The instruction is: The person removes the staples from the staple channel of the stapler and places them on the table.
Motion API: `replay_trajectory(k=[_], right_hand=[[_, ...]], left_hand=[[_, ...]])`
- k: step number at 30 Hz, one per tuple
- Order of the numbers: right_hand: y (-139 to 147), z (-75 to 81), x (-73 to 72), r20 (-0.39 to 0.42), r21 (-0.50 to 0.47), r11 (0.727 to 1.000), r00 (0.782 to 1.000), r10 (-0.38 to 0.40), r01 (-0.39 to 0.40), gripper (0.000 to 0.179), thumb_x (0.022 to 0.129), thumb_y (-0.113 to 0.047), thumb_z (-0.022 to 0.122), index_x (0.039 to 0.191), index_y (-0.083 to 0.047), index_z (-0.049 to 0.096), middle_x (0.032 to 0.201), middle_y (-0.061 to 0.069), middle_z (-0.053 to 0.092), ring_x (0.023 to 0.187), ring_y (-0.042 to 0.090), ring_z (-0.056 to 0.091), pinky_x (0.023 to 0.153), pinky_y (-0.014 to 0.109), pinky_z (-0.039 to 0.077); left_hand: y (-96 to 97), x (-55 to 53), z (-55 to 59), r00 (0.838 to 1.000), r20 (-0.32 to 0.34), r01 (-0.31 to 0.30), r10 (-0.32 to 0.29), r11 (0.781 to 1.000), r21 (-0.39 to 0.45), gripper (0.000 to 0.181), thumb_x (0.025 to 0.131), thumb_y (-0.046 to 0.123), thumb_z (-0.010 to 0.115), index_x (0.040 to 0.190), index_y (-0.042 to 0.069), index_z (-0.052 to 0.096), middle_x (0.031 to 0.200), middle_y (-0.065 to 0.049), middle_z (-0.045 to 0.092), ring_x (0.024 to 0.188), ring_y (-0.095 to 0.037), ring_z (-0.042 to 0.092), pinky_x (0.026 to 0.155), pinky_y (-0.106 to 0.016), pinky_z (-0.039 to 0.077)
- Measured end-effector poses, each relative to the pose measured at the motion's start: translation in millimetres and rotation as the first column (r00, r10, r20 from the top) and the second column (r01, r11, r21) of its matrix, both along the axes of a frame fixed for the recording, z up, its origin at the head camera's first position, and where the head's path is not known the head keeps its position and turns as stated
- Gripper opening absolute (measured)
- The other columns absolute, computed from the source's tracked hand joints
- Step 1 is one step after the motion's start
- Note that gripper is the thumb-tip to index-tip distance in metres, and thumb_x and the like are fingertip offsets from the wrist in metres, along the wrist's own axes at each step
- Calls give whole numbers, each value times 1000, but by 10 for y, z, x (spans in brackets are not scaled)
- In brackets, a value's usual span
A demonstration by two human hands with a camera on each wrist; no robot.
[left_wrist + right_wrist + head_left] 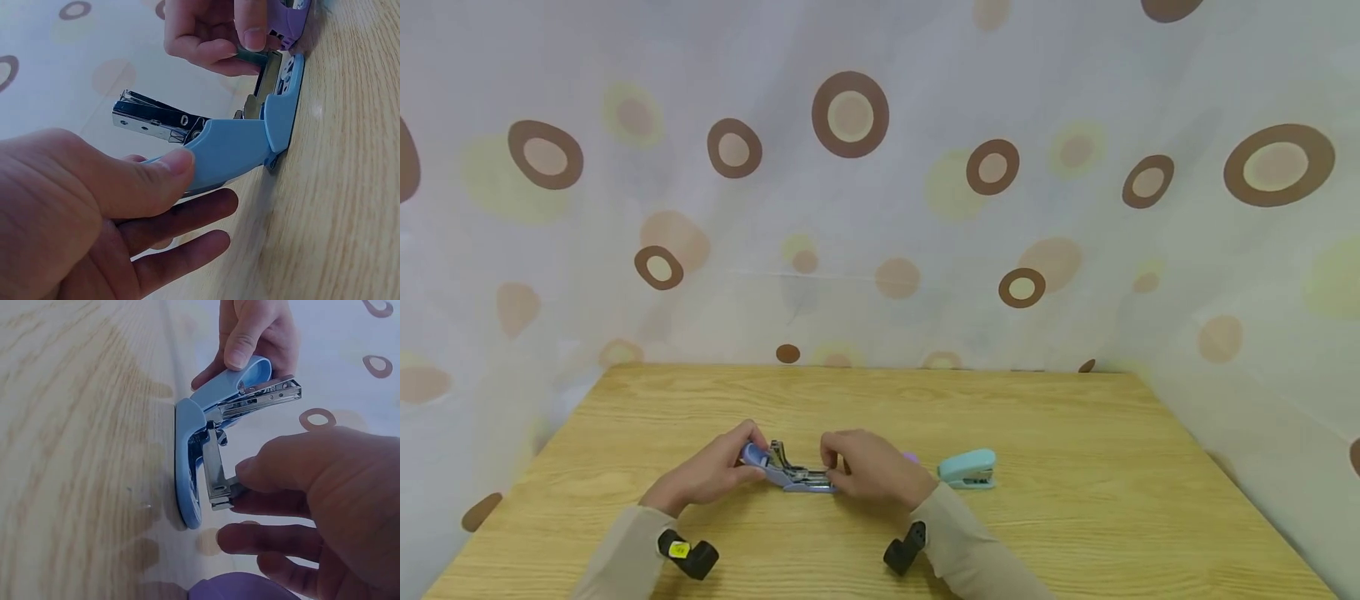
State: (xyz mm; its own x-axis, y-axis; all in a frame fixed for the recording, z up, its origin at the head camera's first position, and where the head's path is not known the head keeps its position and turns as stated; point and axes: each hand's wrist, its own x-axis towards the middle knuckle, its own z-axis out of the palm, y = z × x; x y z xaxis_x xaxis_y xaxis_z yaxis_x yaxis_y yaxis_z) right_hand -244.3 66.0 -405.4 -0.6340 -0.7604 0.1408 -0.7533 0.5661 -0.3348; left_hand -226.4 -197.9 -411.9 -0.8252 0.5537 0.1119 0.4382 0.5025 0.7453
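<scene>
A blue stapler (780, 477) lies on the table with its top cover swung far back and its metal parts exposed. My left hand (715, 468) grips the raised cover (228, 150) between thumb and fingers. In the right wrist view the metal staple channel (214, 464) stands up from the stapler's base (185, 462). My right hand (868, 468) pinches a small dark grey strip of staples (235, 487) between thumb and index finger, at the end of that channel. Its other fingers are loosely bent. The fingertips partly hide the strip.
A mint-green stapler (967, 468) stands on the wooden table (1075, 517) to the right of my right hand. Behind that hand a purple stapler (290, 22) is mostly hidden. A patterned curtain (880, 208) hangs along the table's back and sides.
</scene>
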Motion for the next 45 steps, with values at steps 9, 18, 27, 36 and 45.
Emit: replay_trajectory(k=[9, 18, 27, 36, 45], right_hand=[[15, -7, -25, -52, -33, 999, 998, 22, -23, 10, 90, -12, 66, 89, -17, 57, 84, -8, 61, 61, 0, 45, 59, 12, 38], [94, 81, 5, -88, -144, 987, 994, 57, -69, 7, 90, -8, 64, 90, -12, 59, 86, -5, 61, 75, 3, 57, 70, 13, 47], [267, 108, 116, -22, -215, 976, 999, 34, -38, 14, 90, -3, 61, 96, -9, 50, 83, -1, 57, 71, 4, 53, 62, 14, 45], [541, 17, 369, 26, -205, 972, 992, 125, -117, 9, 91, -1, 59, 93, -8, 63, 84, -4, 58, 67, 0, 46, 59, 9, 41], [760, -10, 629, 81, -101, 991, 992, 92, -83, 10, 89, -3, 64, 96, -10, 64, 87, -8, 61, 75, -5, 50, 67, 10, 45]], left_hand=[[12, 19, 30, 1000, 14, -1, 1, 1000, 5, 20, 92, 5, 61, 105, 3, 46, 106, -13, 59, 89, -13, 50, 74, -21, 42], [33, 14, 5, 1000, 5, -13, 13, 1000, -28, 21, 91, 5, 62, 105, 4, 47, 105, -11, 58, 89, -12, 50, 75, -21, 43], [41, 2, 16, 999, -24, -38, 38, 999, -21, 28, 89, 5, 65, 108, 3, 45, 104, -11, 57, 85, -12, 50, 71, -21, 43], [39, 43, -9, 999, 33, -5, 5, 1000, -4, 34, 91, 7, 64, 120, 2, 46, 112, -14, 61, 92, -11, 57, 74, -22, 48], [28, 18, 7, 1000, 8, 3, -2, 1000, -22, 36, 92, 9, 63, 123, 2, 48, 111, -14, 63, 92, -9, 58, 76, -22, 48]])
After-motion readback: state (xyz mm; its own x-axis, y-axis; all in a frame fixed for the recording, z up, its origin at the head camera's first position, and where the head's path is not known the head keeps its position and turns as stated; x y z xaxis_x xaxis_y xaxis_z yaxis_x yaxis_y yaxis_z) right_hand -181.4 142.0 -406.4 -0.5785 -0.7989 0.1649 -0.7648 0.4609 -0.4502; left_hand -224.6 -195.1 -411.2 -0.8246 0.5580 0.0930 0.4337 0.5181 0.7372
